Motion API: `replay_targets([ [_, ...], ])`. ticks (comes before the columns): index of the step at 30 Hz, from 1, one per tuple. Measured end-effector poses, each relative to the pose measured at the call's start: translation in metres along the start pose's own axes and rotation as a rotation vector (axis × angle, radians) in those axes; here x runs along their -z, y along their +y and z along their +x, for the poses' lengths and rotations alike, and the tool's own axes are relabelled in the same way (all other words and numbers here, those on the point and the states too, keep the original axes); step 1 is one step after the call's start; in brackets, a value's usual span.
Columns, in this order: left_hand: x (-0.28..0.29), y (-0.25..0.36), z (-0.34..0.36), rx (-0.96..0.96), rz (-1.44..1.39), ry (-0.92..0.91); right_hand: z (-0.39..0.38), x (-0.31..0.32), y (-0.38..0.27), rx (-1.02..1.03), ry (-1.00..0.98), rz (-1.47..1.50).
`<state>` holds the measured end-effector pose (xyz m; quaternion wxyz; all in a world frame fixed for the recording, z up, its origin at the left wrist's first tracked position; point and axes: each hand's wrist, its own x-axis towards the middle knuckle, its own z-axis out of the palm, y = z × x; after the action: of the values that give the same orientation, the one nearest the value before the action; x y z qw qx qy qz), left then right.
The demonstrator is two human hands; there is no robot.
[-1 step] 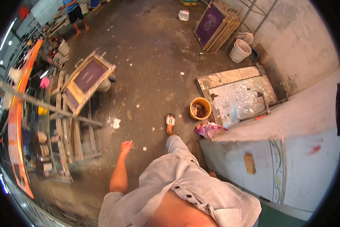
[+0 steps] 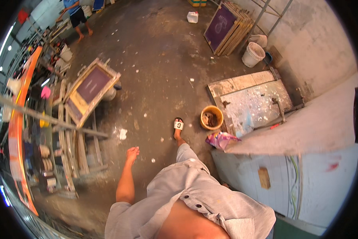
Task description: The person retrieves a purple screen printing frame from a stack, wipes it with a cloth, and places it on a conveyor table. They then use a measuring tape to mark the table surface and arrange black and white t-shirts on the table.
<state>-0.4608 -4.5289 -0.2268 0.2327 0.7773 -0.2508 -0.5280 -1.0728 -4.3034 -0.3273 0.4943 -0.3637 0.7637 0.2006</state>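
My left hand hangs over the floor beside my body, its fingers curled in, and nothing shows in it. It touches nothing; the nearest thing is a white scrap on the floor. My right hand is out of view, hidden behind my body. My left foot in a white slide sandal is set forward on the floor. Ahead to the right of it stands a yellow bucket with brownish contents, and next to that lies a purple and pink plastic bag.
A wooden-framed screen rests on a rack at left. More framed screens lean at the far right. A low tiled basin, a white bucket and a pale partition line the right. Another person stands far left.
The view has shifted slightly: the left-hand rack and the yellow bucket appear a little lower. My left hand keeps its curled shape.
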Motion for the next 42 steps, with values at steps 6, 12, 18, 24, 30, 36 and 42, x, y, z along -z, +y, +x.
replay_targets([
  [6, -0.039, 0.108, 0.138, 0.070, -0.188, -0.035, 0.125, 0.141, -0.246, 0.418, 0.125, 0.144],
  [12, -0.062, 0.129, 0.234, -0.127, 0.400, -0.330, 0.100, 0.412, -0.646, 0.847, 0.323, 0.503],
  [18, -0.062, 0.254, 0.352, -0.015, 0.421, -0.392, 0.115, 0.587, -0.834, 1.049, 0.470, 0.498],
  [24, -0.059, 0.444, 0.541, -0.150, 0.328, -0.377, 0.246, 0.599, -0.797, 0.586, 0.471, 0.203],
  [30, -0.112, 0.754, 0.633, -0.159, 0.220, -0.288, 0.325, 0.595, -0.645, 0.287, 0.301, 0.204],
  [36, -0.219, 0.920, 0.703, -0.179, 0.099, -0.275, 0.414, 0.707, -0.458, -0.055, 0.325, 0.075],
  [42, -0.233, 0.891, 0.749, -0.458, 0.492, -0.454, 0.468, 1.039, -0.699, 0.058, 0.991, 0.580],
])
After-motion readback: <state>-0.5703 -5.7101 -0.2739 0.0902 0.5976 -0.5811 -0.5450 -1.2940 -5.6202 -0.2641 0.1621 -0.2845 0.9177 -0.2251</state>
